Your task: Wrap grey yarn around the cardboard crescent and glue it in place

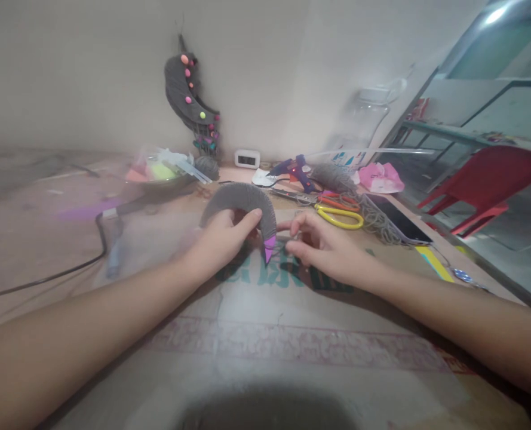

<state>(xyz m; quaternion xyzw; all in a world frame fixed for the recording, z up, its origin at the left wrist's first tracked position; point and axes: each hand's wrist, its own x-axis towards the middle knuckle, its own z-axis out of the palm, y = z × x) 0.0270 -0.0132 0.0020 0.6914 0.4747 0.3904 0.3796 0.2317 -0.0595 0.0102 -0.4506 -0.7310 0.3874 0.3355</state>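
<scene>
A crescent (242, 197) wrapped in grey yarn stands over the middle of the work surface, its bare purple tip (269, 246) pointing down. My left hand (232, 236) grips it from the near side, with the thumb lying across the wrapped face. Just right of the tip is my right hand (314, 242), its fingers curled in and the index finger reaching close to the crescent's edge. Whatever these fingers hold is too thin or blurred to make out. Loose grey yarn (379, 221) lies in a tangle beyond my right hand.
Yellow-handled scissors (341, 218), a glue gun (296, 170) and a phone (397, 218) lie at the right. A small digital clock (247, 159) stands by the wall. On the left are a bowl (162, 188) and a black cable (101, 239). A decorated crescent (180, 89) hangs above.
</scene>
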